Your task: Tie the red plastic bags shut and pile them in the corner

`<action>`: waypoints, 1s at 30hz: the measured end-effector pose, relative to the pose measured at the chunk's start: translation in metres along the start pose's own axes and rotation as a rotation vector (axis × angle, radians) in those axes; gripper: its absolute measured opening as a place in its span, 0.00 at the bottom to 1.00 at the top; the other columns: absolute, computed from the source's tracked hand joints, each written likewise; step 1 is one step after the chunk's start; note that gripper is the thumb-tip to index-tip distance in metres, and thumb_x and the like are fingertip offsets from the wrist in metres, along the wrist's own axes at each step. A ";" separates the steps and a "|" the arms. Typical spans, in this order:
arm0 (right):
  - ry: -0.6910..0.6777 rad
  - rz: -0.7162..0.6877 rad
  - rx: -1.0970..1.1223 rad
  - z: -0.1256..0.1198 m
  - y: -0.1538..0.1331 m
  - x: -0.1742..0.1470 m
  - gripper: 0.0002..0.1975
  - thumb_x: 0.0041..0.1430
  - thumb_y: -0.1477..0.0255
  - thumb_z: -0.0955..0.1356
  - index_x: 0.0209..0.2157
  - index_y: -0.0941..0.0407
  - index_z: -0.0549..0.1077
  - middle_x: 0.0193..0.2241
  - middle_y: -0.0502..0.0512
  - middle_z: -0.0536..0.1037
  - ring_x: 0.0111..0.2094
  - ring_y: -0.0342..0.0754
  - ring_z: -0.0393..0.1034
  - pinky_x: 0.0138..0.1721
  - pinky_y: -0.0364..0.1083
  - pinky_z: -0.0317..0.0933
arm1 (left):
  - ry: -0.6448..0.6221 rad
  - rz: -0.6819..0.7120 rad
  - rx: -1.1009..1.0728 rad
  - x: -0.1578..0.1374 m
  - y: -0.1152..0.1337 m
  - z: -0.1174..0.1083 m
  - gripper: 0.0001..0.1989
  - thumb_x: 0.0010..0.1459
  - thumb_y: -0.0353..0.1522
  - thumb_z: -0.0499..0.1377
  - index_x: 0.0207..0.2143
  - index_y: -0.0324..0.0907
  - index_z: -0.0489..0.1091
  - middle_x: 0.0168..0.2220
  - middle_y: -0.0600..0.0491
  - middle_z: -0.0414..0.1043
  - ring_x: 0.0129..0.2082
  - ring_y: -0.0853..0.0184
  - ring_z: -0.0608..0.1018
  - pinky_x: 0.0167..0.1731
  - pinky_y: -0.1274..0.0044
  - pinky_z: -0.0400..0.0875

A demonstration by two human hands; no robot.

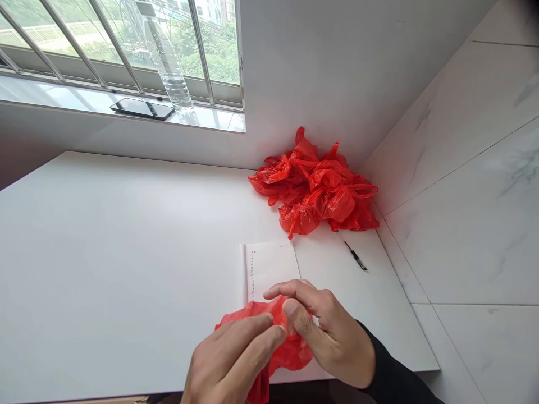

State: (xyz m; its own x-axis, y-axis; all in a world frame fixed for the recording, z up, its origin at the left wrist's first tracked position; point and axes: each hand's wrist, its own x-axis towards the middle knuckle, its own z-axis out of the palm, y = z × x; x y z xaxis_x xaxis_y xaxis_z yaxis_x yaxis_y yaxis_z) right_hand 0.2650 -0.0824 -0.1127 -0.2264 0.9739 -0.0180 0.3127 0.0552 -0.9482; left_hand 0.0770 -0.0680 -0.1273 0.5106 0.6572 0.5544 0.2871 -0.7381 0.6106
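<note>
A thin red plastic bag [295,350] is bunched between my hands at the table's front edge, part of it hanging below. My left hand [236,359] lies over its left side, thumb and fingertips closed on the film near the middle. From the right, my right hand [326,331] curls around the upper edge, with the thumb against the plastic and the forefinger arched over it. What is inside the bag, if anything, is hidden. Just beyond the hands lies a notebook [272,264] with handwritten marks down its left side, its lower part covered.
Several tied red bags [320,191] form a heap in the back corner. A black pen [356,255] rests on the white table [126,252] near the right wall. On the windowsill are a phone [141,108] and a clear water bottle [174,84].
</note>
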 end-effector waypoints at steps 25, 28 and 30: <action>0.297 0.192 -0.024 -0.013 0.089 -0.030 0.16 0.72 0.59 0.58 0.34 0.54 0.63 0.34 0.52 0.69 0.36 0.46 0.66 0.38 0.45 0.63 | -0.011 -0.311 0.417 -0.108 -0.063 -0.004 0.28 0.66 0.29 0.49 0.67 0.50 0.58 0.64 0.53 0.64 0.65 0.57 0.64 0.61 0.62 0.62; 0.300 0.088 0.108 0.007 0.087 -0.026 0.12 0.70 0.58 0.61 0.41 0.53 0.63 0.51 0.58 0.72 0.53 0.52 0.69 0.50 0.49 0.67 | -0.054 -0.228 0.352 -0.089 -0.054 0.010 0.28 0.66 0.31 0.50 0.68 0.46 0.56 0.69 0.50 0.56 0.69 0.51 0.55 0.64 0.57 0.56; 0.234 0.014 0.064 0.023 0.086 -0.021 0.15 0.68 0.62 0.64 0.52 0.51 0.61 0.57 0.59 0.70 0.58 0.53 0.66 0.56 0.52 0.65 | -0.109 -0.150 0.369 -0.077 -0.050 0.027 0.30 0.65 0.33 0.54 0.68 0.44 0.54 0.70 0.48 0.52 0.70 0.49 0.52 0.67 0.54 0.49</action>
State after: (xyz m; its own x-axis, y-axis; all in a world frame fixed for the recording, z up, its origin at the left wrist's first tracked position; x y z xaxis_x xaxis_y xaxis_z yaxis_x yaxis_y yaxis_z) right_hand 0.2750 -0.1031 -0.2012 -0.0002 0.9994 0.0357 0.2539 0.0346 -0.9666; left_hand 0.0450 -0.0860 -0.2154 0.5183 0.7560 0.3998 0.6258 -0.6539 0.4253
